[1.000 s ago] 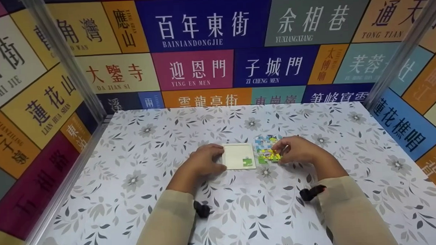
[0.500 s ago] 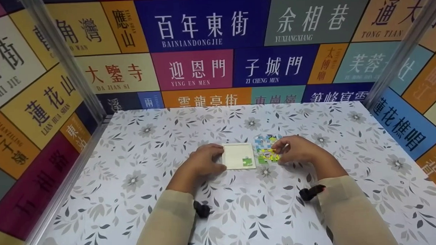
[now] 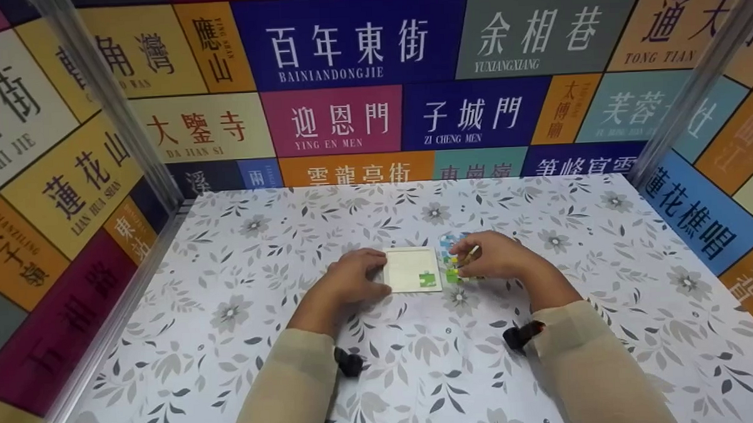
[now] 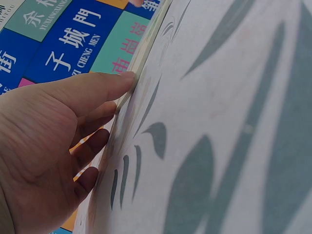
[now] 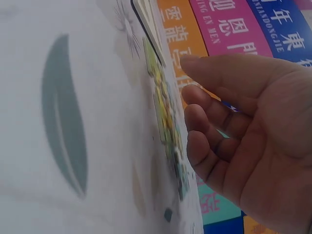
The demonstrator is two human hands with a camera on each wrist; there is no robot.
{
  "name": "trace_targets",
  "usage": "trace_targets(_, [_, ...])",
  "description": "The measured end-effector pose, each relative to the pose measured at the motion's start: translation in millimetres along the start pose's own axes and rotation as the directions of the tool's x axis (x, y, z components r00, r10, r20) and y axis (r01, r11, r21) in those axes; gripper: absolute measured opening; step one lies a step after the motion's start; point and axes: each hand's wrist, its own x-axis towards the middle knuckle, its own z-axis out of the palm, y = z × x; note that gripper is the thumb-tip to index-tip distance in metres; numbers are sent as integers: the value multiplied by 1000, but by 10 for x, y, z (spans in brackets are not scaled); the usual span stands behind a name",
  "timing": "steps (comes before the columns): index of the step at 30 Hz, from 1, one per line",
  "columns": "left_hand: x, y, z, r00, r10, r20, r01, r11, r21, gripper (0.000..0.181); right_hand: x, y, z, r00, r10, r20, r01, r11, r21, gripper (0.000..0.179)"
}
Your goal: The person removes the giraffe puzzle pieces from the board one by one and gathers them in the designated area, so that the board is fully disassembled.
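A shallow cream puzzle tray (image 3: 406, 267) lies flat in the middle of the table, with one green jigsaw piece (image 3: 426, 279) in its near right corner. My left hand (image 3: 354, 276) holds the tray's left edge between thumb and fingers; the left wrist view shows the thumb on the tray's edge (image 4: 146, 51). Right of the tray lies a patch of blue, yellow and green jigsaw pieces (image 3: 451, 275). Over these hovers my right hand (image 3: 494, 255), fingers loosely bent. In the right wrist view, a gap shows between its thumb and fingers, just above the pieces (image 5: 165, 117).
A white tablecloth (image 3: 263, 378) with grey leaves and flowers covers the table. Walls of coloured panels with Chinese lettering (image 3: 352, 43) stand at the back and both sides. Dark wrist devices (image 3: 349, 363) sit at both sleeves.
My right hand has moved left over the jigsaw pieces, now covering more of them. The left hand, the tray and the green piece in it stay where they were.
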Motion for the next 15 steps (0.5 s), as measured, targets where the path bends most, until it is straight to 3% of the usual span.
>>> trace_targets(9, [14, -13, -2, 1000, -25, 8, 25, 1000, -15, 70, 189, -335, 186, 1000, -7, 23, 8, 999, -47, 48])
trace_targets(15, [30, 1, 9, 999, -41, 10, 42, 999, -9, 69, 286, -434, 267, 999, -2, 49, 3, 999, -39, 49])
